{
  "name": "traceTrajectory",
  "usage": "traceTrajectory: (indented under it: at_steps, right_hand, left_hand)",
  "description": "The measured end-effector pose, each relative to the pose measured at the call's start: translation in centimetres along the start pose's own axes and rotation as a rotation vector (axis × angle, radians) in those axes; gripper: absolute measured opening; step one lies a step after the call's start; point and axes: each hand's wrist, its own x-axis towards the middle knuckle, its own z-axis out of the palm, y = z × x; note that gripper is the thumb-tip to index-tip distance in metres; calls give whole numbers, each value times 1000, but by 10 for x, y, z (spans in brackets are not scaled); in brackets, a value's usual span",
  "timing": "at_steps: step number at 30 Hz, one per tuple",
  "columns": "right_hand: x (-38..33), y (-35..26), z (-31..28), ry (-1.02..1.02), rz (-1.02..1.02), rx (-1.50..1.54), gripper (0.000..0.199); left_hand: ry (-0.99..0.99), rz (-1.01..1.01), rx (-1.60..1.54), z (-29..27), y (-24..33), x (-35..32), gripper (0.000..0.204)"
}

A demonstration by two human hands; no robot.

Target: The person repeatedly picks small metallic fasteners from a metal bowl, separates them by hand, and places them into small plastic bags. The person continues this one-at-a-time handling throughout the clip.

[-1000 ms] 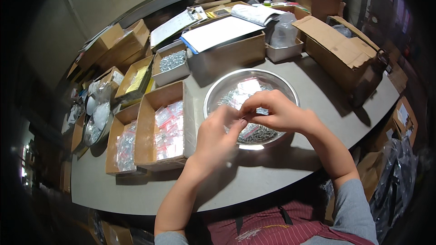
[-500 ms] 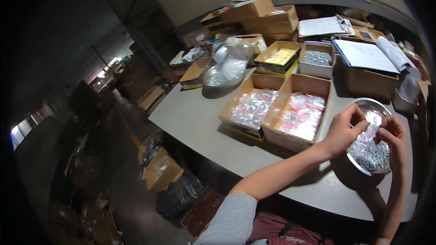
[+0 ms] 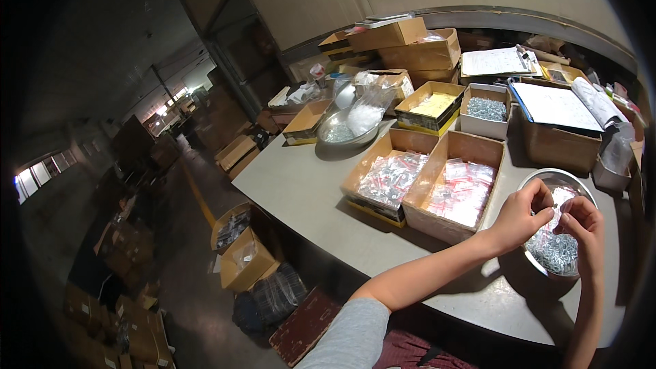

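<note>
Both hands work close together above a round metal bowl [image 3: 589,188] at the right of the table. Loose silvery screws [image 3: 555,256] fill its near part, and shiny clear plastic lies behind them. My left hand [image 3: 525,215] is closed, thumb and forefinger pinched at a small clear plastic bag [image 3: 558,220]. From the other side my right hand [image 3: 583,224] pinches at the same bag, its fingertips bent inward. The bag is small and partly hidden by the fingers; what is inside cannot be made out.
Left of the bowl, two open cardboard boxes [image 3: 445,213] hold flat clear bags with red strips. Behind them stand a white box of screws [image 3: 486,109], a yellow-lined box [image 3: 430,104] and a clipboard [image 3: 557,104]. Another metal bowl [image 3: 348,142] with plastic bags sits farther left on the table [image 3: 301,184].
The view has tilted, so the table and boxes sit lower in the picture. Both hands stay over the bowl; the shiny plastic between them shows less than before.
</note>
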Motion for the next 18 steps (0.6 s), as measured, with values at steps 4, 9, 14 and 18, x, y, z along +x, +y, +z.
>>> traceTrajectory:
  at_steps: [4, 9, 14, 18]
  right_hand:
    - [-5, -3, -11, -8, 47, -38, 15]
    - [-2, 4, -13, -37, 31, -130, 17]
    - [-4, -4, -11, -77, 85, -274, 17]
    - [-8, -7, -4, -185, 38, -291, 18]
  left_hand:
    - [-33, -26, 34, 3, -3, 5, 17]
    - [101, 130, 454, -7, -10, 4, 19]
    - [88, 267, 579, -9, 10, 4, 20]
    - [-211, 27, 431, -7, 43, -2, 23]
